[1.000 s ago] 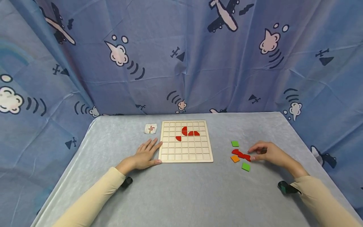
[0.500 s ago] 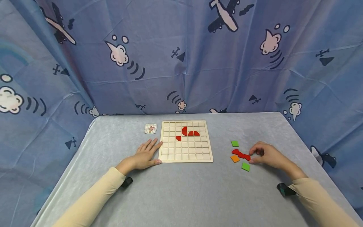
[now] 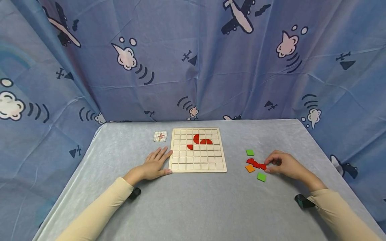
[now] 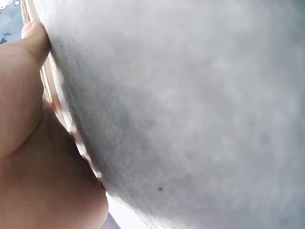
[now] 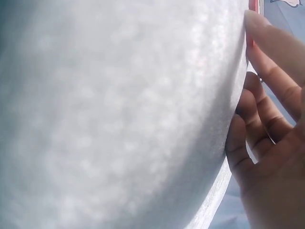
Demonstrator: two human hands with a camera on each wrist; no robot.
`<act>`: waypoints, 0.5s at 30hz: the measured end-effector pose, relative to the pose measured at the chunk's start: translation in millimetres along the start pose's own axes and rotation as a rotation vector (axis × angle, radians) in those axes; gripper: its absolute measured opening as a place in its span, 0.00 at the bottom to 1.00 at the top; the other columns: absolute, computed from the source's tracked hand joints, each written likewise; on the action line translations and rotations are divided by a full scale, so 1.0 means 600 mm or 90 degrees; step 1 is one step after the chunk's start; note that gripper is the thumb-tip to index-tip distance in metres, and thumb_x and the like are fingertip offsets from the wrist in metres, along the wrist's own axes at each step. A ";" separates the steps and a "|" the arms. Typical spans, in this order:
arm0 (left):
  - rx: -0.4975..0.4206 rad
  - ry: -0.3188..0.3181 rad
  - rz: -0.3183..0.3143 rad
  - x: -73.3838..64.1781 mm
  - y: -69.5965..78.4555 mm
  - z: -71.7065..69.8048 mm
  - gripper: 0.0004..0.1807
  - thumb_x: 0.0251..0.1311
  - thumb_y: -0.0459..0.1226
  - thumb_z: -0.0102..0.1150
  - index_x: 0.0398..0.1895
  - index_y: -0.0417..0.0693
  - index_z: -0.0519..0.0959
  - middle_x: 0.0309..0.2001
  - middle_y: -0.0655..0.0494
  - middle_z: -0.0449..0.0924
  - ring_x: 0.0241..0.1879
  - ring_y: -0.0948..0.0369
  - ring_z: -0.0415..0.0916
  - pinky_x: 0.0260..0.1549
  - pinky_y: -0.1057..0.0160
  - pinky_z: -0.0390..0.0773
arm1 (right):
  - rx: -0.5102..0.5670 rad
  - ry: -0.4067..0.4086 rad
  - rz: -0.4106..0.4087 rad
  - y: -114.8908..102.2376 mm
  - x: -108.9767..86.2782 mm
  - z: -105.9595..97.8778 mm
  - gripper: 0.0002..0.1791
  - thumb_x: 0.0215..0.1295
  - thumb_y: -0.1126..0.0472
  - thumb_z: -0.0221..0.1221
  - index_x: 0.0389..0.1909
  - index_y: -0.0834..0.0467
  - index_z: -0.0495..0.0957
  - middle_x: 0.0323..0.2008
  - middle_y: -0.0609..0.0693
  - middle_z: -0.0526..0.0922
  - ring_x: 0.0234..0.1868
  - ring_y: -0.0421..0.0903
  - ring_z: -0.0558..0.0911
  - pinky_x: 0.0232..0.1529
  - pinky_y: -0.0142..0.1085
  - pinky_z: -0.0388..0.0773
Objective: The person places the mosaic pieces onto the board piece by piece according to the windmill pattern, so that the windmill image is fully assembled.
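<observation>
My left hand [image 3: 152, 166] lies flat with spread fingers at the left edge of a wooden grid board [image 3: 197, 160]; the thumb is at its near left corner. On the board sit several red quarter-circle tiles [image 3: 196, 139]. To the right, thumb and index finger of my right hand [image 3: 284, 164] pinch a red quarter-circle tile [image 3: 262, 166] at the end of a short row of red tiles [image 3: 255, 164]. Only a sliver of red [image 5: 251, 40] shows by those fingertips in the right wrist view. The left wrist view holds the left thumb [image 4: 35, 40] against the board's edge.
A small picture card [image 3: 160, 136] with a grid pattern lies left of the board. Around the red tiles are an orange square [image 3: 250, 168] and two green squares, one farther back [image 3: 249, 152] and one nearer [image 3: 261, 177]. A patterned blue curtain [image 3: 156, 60] hangs behind the table.
The right hand's fingertips have closed in on the end red tile, which has turned and shifted slightly toward the row. The left hand and the board have stayed put.
</observation>
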State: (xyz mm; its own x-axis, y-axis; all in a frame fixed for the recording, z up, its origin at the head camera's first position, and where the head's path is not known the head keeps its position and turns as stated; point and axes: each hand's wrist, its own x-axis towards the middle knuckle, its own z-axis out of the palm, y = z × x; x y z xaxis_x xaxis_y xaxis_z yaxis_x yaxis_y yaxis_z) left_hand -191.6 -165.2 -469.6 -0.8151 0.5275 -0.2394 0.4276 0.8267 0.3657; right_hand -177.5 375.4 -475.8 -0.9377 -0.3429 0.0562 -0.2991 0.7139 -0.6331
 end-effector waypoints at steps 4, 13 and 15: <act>-0.013 -0.002 0.001 0.000 -0.002 0.002 0.46 0.70 0.56 0.51 0.81 0.51 0.42 0.81 0.42 0.31 0.80 0.39 0.29 0.73 0.32 0.38 | -0.001 0.009 -0.031 0.002 -0.001 0.001 0.13 0.49 0.59 0.76 0.36 0.52 0.86 0.35 0.49 0.82 0.32 0.40 0.73 0.32 0.27 0.68; 0.000 0.006 0.007 0.003 -0.002 0.004 0.45 0.70 0.56 0.50 0.81 0.50 0.43 0.81 0.41 0.33 0.80 0.38 0.31 0.73 0.33 0.40 | -0.017 0.013 -0.022 -0.002 -0.001 0.002 0.16 0.50 0.55 0.75 0.41 0.53 0.86 0.35 0.49 0.82 0.32 0.39 0.73 0.33 0.27 0.69; -0.004 0.004 0.005 0.004 -0.003 0.005 0.45 0.70 0.55 0.51 0.81 0.51 0.42 0.81 0.42 0.32 0.80 0.39 0.30 0.74 0.33 0.39 | -0.040 0.009 0.009 -0.005 0.002 0.002 0.17 0.49 0.51 0.76 0.39 0.52 0.85 0.35 0.48 0.81 0.33 0.38 0.72 0.34 0.27 0.68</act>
State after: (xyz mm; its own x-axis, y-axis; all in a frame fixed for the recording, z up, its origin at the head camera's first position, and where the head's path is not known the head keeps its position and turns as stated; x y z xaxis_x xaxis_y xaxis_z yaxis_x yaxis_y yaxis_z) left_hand -193.1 -165.0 -473.6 -0.8143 0.5324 -0.2312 0.4312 0.8215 0.3731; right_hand -177.6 372.4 -474.7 -0.9443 -0.3239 0.0584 -0.2954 0.7556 -0.5847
